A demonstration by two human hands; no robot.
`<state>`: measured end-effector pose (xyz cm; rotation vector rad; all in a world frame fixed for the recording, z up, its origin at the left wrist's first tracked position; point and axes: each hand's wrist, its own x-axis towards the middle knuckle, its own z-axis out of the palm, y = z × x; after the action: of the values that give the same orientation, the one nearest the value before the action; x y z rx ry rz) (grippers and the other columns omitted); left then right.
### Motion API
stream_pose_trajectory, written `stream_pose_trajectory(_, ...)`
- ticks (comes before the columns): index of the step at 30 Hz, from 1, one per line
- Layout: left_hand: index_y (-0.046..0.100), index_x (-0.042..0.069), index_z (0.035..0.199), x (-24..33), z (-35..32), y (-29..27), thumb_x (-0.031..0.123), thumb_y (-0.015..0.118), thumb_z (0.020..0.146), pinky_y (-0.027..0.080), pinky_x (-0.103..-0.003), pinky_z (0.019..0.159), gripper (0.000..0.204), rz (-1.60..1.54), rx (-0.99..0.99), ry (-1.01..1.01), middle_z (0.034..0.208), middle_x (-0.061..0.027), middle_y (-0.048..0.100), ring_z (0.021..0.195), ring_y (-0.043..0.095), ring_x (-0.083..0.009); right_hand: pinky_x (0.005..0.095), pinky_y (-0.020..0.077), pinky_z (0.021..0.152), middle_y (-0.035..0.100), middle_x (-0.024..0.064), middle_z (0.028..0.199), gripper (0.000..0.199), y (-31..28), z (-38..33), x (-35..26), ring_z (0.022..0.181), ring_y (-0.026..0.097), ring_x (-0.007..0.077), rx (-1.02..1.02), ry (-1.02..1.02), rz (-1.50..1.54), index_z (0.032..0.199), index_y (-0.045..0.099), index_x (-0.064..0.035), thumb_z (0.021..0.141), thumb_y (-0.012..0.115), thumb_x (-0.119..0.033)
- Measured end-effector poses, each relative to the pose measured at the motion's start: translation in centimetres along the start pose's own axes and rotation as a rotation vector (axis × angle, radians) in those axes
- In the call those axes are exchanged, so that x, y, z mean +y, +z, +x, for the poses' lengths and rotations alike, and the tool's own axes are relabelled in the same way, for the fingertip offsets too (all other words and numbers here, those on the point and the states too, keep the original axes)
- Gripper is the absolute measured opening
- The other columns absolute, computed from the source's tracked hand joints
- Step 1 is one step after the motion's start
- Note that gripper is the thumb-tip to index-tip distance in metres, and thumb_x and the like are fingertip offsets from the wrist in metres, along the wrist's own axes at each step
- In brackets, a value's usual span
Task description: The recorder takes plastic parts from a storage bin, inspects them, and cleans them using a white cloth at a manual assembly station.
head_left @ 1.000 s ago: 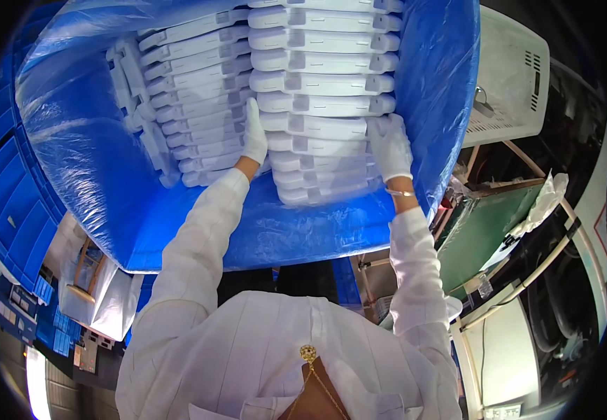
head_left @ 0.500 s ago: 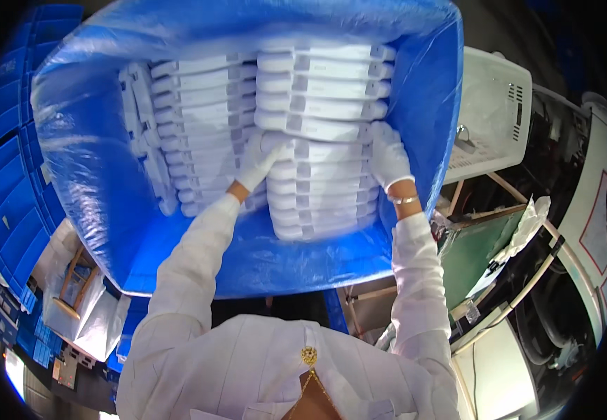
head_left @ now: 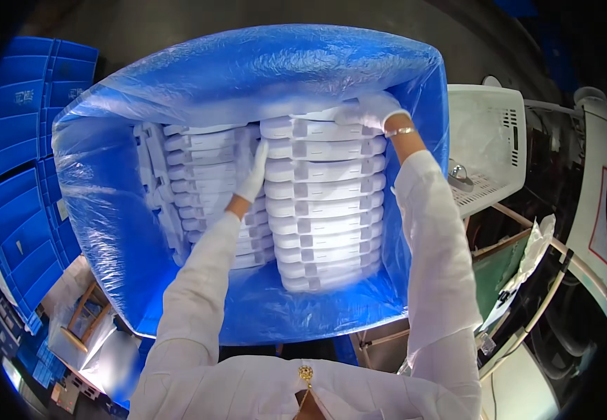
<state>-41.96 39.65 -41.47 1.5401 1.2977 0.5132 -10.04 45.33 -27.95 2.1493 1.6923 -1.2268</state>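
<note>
1. Standing in a workshop with stacked blue crates [head_left: 16, 147] on the left and a white perforated basket [head_left: 489, 157] on the right; looking down into a big bin lined with a blue bag [head_left: 107, 231].
2. Filling the bin: two rows of white moulded parts, the left row [head_left: 202, 189] and the right row [head_left: 324, 203], lying flat and overlapping, plus a few parts standing on edge against the left wall [head_left: 153, 182].
3. Reaching with the left hand [head_left: 253, 171], gloved, fingers pressed together and flat, slipped into the gap between the two rows, touching both.
4. Reaching with the right hand [head_left: 368, 112], gloved, to the far end of the right row, fingers curled over the top part by the bag's far wall; cannot tell whether pinching or only resting.
5. Judging good handling: keeping the left palm flat against the row's side, steadying the far end with the right, moving both together so the row is not fanning out or snagging the liner.
6. Resting on the basket's lip: a small metal knob [head_left: 459, 173].
</note>
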Motion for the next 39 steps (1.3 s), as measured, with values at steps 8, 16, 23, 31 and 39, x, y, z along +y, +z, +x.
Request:
stream_pose_trajectory(8, 0.053, 0.003, 0.129, 1.5, 7.4, 0.7, 0.04, 0.053, 0.093, 0.034, -0.034, 0.102, 0.051, -0.519, -0.031, -0.195, 0.132, -0.0119, 0.051, 0.12, 0.046, -0.0245, 0.0369, 0.0437, 0.099, 0.062, 0.0191, 0.124, 0.077, -0.6, 2.3, 1.3, 0.115, 0.057, 0.0321, -0.079, -0.244, -0.068, 0.123, 0.061, -0.0043, 0.068, 0.076, -0.057)
stream_pose_trajectory(16, 0.042, 0.009, 0.14, -3.9, 7.0, -0.8, 0.059, 0.036, 0.095, 0.029, -0.036, 0.108, 0.068, -0.132, 0.0, -0.232, 0.141, -0.0155, 0.045, 0.131, 0.039, -0.0308, 0.0389, 0.0426, 0.099, 0.064, 0.0168, 0.121, 0.072, 1.4, 1.1, -0.6, 0.113, 0.057, 0.0343, 0.058, -0.251, 0.076, 0.113, 0.067, -0.0048, 0.073, 0.065, -0.065)
stream_pose_trajectory(23, 0.033, 0.002, 0.144, 4.7, -0.4, -0.5, 0.059, 0.047, 0.091, 0.028, -0.043, 0.11, 0.079, 0.173, -0.089, -0.049, 0.148, -0.0258, 0.034, 0.136, 0.032, -0.0409, 0.0465, 0.0361, 0.102, 0.05, 0.0174, 0.13, 0.057, 8.0, -9.2, 4.3, 0.122, 0.045, 0.034, 0.687, -0.184, -0.289, 0.134, 0.048, -0.0075, 0.08, 0.06, -0.024)
stream_pose_trajectory(31, 0.064, 0.002, 0.118, 17.6, -11.2, -7.8, 0.028, 0.054, 0.097, 0.045, -0.035, 0.096, 0.035, 0.026, -0.492, 0.024, 0.117, -0.0124, 0.066, 0.108, 0.061, -0.0231, 0.0476, 0.0436, 0.091, 0.056, 0.0192, 0.118, 0.042, 22.6, -34.1, -0.6, 0.108, 0.054, 0.0373, 0.365, -0.026, -0.052, 0.118, 0.059, -0.0101, 0.087, 0.057, -0.039)
stream_pose_trajectory(39, 0.069, 0.003, 0.101, 66.5, -20.2, -27.0, 0.009, 0.06, 0.087, 0.035, -0.05, 0.105, 0.018, -0.126, -0.294, 1.439, 0.104, -0.0135, 0.068, 0.101, 0.063, -0.0289, 0.0468, 0.0469, 0.089, 0.069, 0.0176, 0.1, 0.036, 23.1, -37.7, -3.6, 0.1, 0.064, 0.0343, 0.053, 0.072, 0.071, 0.099, 0.07, -0.0089, 0.091, 0.048, -0.037)
